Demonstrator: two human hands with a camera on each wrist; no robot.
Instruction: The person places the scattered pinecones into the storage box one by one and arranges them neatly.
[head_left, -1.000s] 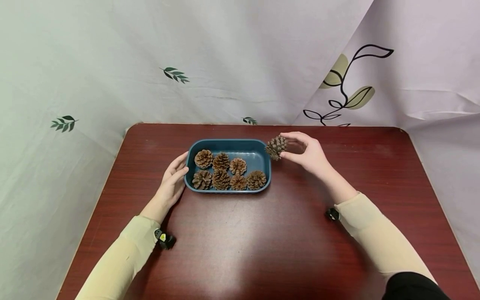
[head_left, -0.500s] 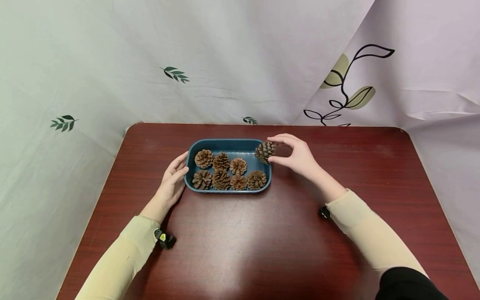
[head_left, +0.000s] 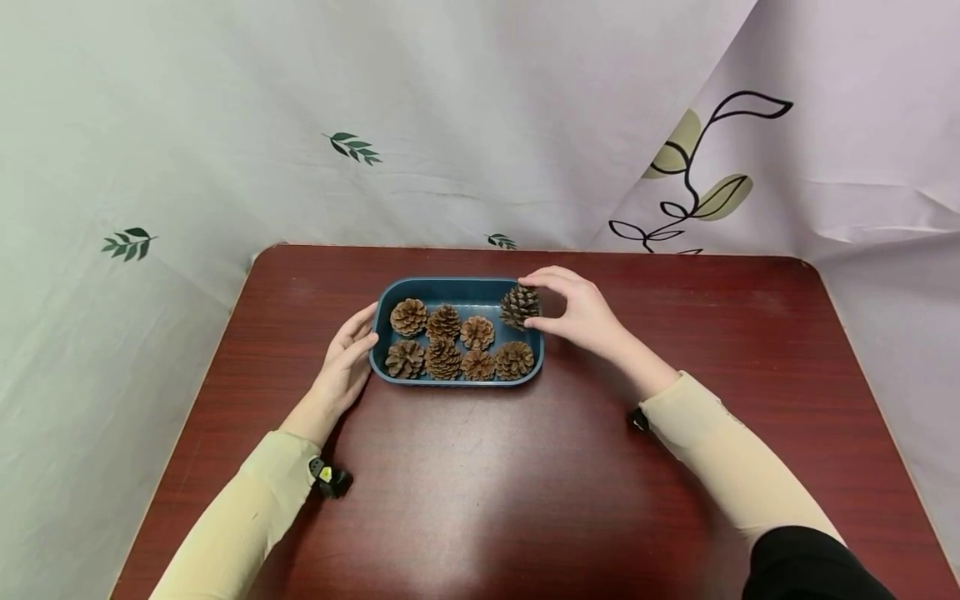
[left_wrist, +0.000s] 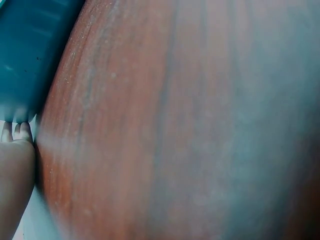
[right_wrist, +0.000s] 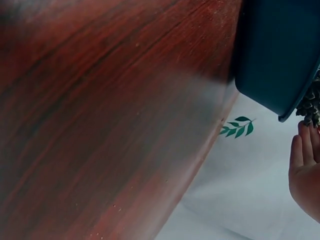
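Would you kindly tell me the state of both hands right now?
Left hand: open, fingers resting against the blue tray.
Right hand: holding a pine cone over the tray.

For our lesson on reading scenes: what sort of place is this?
Probably a makeshift indoor tabletop set-up rather than a lived-in room: a red-brown table, leaf-print cloth hung behind it, and a blue tray of pine cones.

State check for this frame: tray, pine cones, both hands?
Blue tray: on the table, partly filled.
Seven pine cones: lying in the tray.
Eighth pine cone: pinched over the tray's far right corner.
Right hand: fingers pinch that cone.
Left hand: rests against the tray's left end.
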